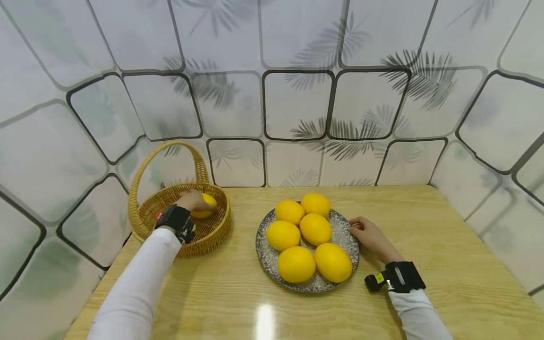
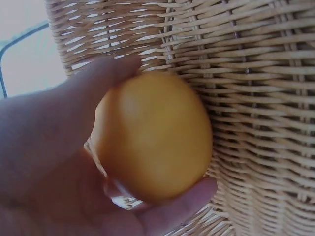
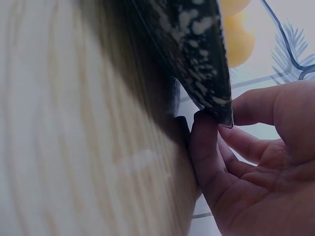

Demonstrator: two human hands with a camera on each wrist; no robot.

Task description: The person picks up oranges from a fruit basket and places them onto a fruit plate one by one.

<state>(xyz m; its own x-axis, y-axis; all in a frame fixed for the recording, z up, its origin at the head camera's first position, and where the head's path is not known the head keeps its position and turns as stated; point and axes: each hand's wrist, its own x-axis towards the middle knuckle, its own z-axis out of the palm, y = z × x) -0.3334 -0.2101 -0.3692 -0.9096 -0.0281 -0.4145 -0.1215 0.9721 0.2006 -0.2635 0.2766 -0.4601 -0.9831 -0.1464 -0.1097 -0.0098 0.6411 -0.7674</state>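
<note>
My left hand (image 1: 191, 202) is inside a wicker basket (image 1: 217, 232) at the left and grips a yellow lemon (image 1: 205, 210). In the left wrist view, the thumb and fingers curl round opposite sides of that lemon (image 2: 157, 132), close to the woven wall (image 2: 256, 98). Several more lemons (image 1: 316, 230) lie on a round speckled grey plate (image 1: 343, 232) in the middle of the table. At the plate's right edge, my right hand (image 1: 370, 237) pinches the rim. The right wrist view has fingertips beneath the dark rim (image 3: 197, 64) and the thumb against its upper side.
A tall arched handle (image 1: 142, 172) rises over the basket. Under everything is a light wooden table (image 1: 221, 302), its far edge close to a patterned wall (image 1: 293, 163). Similar patterned panels flank the table at left and right.
</note>
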